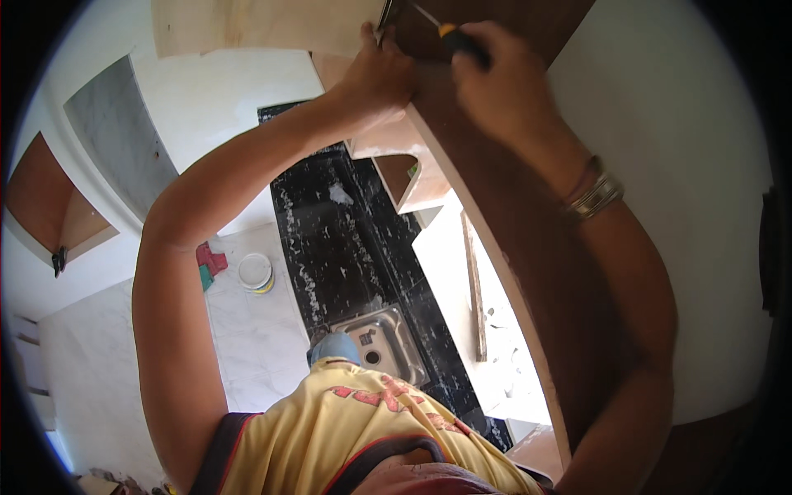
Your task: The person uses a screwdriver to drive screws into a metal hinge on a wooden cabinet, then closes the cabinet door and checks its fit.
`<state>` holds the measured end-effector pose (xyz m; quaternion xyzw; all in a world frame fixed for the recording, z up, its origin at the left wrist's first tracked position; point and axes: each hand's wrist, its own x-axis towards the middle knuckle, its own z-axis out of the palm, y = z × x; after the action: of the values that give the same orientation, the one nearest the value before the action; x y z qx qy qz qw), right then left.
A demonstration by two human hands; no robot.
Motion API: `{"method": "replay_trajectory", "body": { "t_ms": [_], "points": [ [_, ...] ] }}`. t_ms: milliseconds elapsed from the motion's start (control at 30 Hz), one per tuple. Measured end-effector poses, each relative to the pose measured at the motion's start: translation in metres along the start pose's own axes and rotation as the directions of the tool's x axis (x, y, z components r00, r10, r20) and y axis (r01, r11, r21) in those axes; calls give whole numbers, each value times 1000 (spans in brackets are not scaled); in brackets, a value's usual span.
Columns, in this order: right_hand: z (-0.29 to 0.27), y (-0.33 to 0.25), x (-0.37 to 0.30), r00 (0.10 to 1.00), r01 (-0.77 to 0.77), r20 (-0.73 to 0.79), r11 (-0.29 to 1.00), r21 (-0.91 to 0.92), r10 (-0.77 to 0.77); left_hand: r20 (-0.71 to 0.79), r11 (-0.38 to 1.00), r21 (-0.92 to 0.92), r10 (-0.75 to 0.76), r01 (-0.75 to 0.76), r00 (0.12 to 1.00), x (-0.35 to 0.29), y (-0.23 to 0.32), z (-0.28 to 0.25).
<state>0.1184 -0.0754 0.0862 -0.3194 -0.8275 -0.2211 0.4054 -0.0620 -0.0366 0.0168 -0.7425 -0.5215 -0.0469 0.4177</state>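
Observation:
My right hand [507, 87] is closed around a screwdriver [466, 45] with a black and yellow handle. Its thin shaft points up and left toward the corner where a pale plywood panel [256, 25] meets the brown cabinet board [495, 181]. There, my left hand [375, 78] has its thumb and fingers pinched at a narrow dark metal piece [385, 15], perhaps a hinge. The screwdriver's tip lies beside that piece, at the top of the view; whether it touches a screw cannot be made out.
Below are a black speckled countertop [322, 231] and a steel sink [400, 334]. A white bucket [256, 272] and a red cloth [212, 260] lie on the pale tiled floor [247, 330]. A wooden strip [474, 289] stands by the bright opening. A white wall [660, 165] is at right.

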Motion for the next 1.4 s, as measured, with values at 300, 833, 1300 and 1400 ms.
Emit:
{"method": "replay_trajectory", "body": {
  "t_ms": [300,833,1300,1400],
  "points": [
    [-38,-22,9,931,234,339,933,-274,-135,-1,998,-56,-29,28,1000,-4,-6,-3],
    [-16,10,10,934,356,111,914,-194,-340,3,999,-31,-19,19,1000,-1,-4,-5],
    [-18,18,18,896,-375,399,815,441,195,-41,996,-82,-32,28,999,-3,-7,-3],
    [-25,11,23,897,441,108,861,-252,-428,-21,997,-67,-31,29,999,-1,-6,-6]
  ]
}}
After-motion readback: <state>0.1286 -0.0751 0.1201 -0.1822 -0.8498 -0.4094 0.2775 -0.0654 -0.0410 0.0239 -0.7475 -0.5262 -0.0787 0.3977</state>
